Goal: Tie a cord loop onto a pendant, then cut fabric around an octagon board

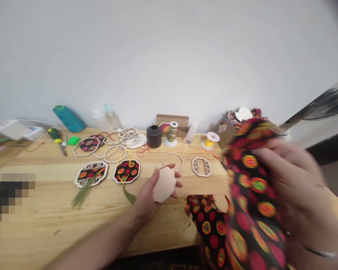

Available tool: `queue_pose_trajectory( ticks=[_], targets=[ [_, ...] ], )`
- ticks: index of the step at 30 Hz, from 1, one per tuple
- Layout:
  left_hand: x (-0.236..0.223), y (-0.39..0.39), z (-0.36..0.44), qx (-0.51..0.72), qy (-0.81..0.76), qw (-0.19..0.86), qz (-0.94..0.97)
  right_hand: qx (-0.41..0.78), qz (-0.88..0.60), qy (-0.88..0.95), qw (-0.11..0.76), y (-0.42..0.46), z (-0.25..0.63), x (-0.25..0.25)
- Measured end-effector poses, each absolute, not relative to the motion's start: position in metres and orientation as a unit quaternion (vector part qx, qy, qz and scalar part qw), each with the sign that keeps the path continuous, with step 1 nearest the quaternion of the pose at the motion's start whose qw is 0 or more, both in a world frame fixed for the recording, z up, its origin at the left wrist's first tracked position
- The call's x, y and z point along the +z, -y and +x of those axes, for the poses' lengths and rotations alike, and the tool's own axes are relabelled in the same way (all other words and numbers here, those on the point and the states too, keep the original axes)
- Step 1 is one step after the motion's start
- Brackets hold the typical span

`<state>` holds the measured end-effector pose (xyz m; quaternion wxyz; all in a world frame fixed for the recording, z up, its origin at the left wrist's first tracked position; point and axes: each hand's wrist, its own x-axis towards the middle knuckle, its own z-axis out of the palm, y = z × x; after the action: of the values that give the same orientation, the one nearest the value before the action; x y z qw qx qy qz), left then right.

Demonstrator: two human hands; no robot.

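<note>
My left hand (pixel 154 191) holds a plain off-white scalloped disc (pixel 165 184) above the wooden table, its fingers curled around the edge. At the right, my right hand (pixel 293 180) grips a dark patterned fabric (pixel 250 198) with red, orange and green flower rounds; the cloth hangs down and is blurred by motion. Part of the same print, a fabric end (pixel 208 215) with a cut-out notch, droops over the table's front edge. Left of my left hand lie a fabric-covered ornament (pixel 126 171) with a yellow cord and a lattice-framed ornament (pixel 91 174) with a green tassel (pixel 84 193).
A thin outline frame (pixel 181 162) and a lattice frame (pixel 202 167) lie beyond my hands. Along the back stand a teal thread cone (pixel 70 118), a black spool (pixel 154 137), a green thread spool (pixel 172 133), a yellow thread spool (pixel 211 140) and a filled cardboard box (pixel 224 131).
</note>
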<state>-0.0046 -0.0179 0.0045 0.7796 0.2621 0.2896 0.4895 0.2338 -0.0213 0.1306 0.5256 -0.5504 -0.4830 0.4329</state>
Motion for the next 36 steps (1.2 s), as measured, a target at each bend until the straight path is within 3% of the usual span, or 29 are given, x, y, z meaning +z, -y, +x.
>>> queue_pose_trajectory(
  ticks=[3,5,8,10,15,19,25,27,30,32,36],
  targets=[
    [0.004,0.019,-0.005,0.546,-0.245,0.747,0.29,0.48,-0.537,0.428,0.546,-0.004,0.217,0.113],
    [0.002,0.02,-0.006,0.57,-0.221,0.727,0.313,0.468,-0.529,0.406,0.58,-0.024,0.212,0.098],
    [-0.001,0.021,-0.007,0.562,-0.191,0.725,0.348,0.428,-0.533,0.464,0.564,-0.044,0.206,0.069],
    [-0.002,0.023,-0.008,0.523,-0.17,0.738,0.391,0.349,-0.544,0.579,0.497,-0.048,0.202,0.049],
    [0.006,0.027,-0.014,0.292,-0.115,0.771,0.554,0.118,-0.568,0.802,0.144,-0.036,0.201,0.023],
    [0.017,0.024,-0.016,0.197,-0.121,0.727,0.647,0.01,-0.565,0.816,0.117,-0.026,0.201,0.028],
    [0.023,0.02,-0.018,0.14,-0.116,0.725,0.664,0.161,-0.439,0.883,0.049,-0.016,0.202,0.024],
    [0.023,0.02,-0.018,0.133,-0.119,0.727,0.663,0.165,-0.457,0.869,0.094,-0.012,0.202,0.027],
    [0.023,0.021,-0.018,0.105,-0.119,0.736,0.659,0.205,-0.457,0.833,0.235,-0.008,0.193,0.04],
    [0.022,0.022,-0.017,0.081,-0.107,0.751,0.647,0.318,-0.427,0.793,0.296,-0.008,0.179,0.047],
    [0.018,0.022,-0.015,0.042,-0.064,0.776,0.626,0.642,-0.378,0.596,0.3,-0.017,0.14,0.037]
  ],
)
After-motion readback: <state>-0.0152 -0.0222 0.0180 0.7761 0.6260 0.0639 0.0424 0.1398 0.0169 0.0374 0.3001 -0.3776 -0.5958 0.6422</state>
